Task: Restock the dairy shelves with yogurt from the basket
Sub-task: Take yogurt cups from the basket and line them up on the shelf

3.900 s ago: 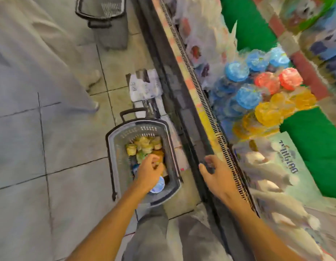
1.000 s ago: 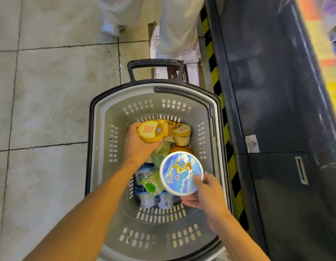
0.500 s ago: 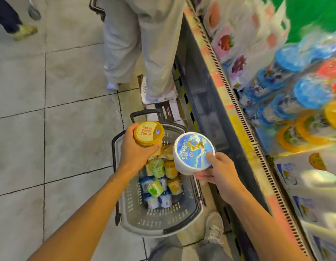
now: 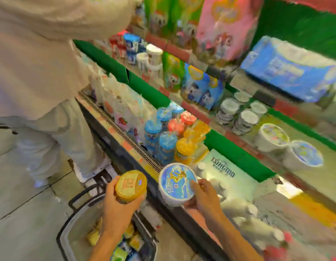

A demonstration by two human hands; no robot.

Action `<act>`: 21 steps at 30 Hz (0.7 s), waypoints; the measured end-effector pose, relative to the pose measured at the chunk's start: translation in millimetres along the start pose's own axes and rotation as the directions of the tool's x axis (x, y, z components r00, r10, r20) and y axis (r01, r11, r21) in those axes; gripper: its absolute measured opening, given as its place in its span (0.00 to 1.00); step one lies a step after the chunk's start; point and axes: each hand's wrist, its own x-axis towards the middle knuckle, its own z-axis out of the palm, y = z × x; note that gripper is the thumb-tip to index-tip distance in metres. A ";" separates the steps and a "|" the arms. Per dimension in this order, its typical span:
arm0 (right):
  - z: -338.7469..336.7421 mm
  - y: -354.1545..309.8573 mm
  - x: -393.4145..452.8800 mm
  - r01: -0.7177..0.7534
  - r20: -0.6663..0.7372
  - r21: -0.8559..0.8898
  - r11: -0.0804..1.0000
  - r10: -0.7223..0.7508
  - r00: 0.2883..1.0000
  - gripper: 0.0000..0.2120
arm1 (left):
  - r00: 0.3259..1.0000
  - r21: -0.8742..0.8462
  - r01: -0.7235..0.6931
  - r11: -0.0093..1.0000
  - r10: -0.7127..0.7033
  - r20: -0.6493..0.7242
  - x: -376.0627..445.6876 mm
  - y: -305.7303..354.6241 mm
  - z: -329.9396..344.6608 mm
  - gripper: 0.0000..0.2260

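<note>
Both tubs have risen from above the basket (image 4: 73, 234) toward the shelves (image 4: 216, 121). Head view: the left hand (image 4: 118, 210) holds its grip clamped around the yellow-lidded yogurt (image 4: 131, 186) above the basket; the right hand (image 4: 204, 198) pinches the blue-lidded tub (image 4: 175, 183), right of the basket.

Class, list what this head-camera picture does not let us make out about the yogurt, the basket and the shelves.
- Basket: its near end is cut off by the bottom edge, and the left hand and forearm cover part of the contents.
- Yellow tub and blue tub: lid print too blurred to read.
- Shelves: motion blur smears the labels.
- The other person: cut off by the top and left edges.
</note>
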 end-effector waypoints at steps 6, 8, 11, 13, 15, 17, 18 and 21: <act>-119.6 -32.3 -21.9 0.031 -0.248 0.094 0.995 -0.007 0.969 0.10 | 0.973 0.009 -0.083 0.997 0.079 0.219 -17.2 62.8 100.2 0.38; -159.5 -41.5 -28.8 0.061 -0.316 0.121 0.991 -0.020 0.948 0.11 | 0.950 0.018 -0.119 0.993 0.109 0.292 -21.8 77.9 136.3 0.39; -216.6 -44.5 -31.0 0.096 -0.421 0.171 0.981 -0.016 0.907 0.12 | 0.906 0.028 -0.178 0.984 0.152 0.396 -30.7 96.6 189.8 0.41; -249.9 -43.9 -29.8 0.122 -0.486 0.210 0.970 -0.005 0.874 0.12 | 0.874 0.010 -0.180 0.984 0.155 0.461 -36.2 108.2 224.4 0.41; -280.1 -43.5 -27.8 0.146 -0.538 0.243 0.959 0.009 0.843 0.12 | 0.841 -0.001 -0.202 0.979 0.175 0.511 -39.3 116.0 259.4 0.39; -311.3 -41.0 -23.3 0.159 -0.592 0.276 0.948 0.038 0.805 0.11 | 0.807 0.002 -0.235 0.972 0.194 0.558 -43.7 124.4 295.6 0.40; -326.3 -39.0 -19.3 0.162 -0.615 0.288 0.944 0.053 0.787 0.11 | 0.795 0.003 -0.252 0.968 0.205 0.571 -45.7 128.0 312.5 0.41; -366.1 -31.7 -5.5 0.159 -0.657 0.311 0.937 0.091 0.748 0.11 | 0.764 0.005 -0.288 0.958 0.227 0.604 -48.8 136.0 359.2 0.39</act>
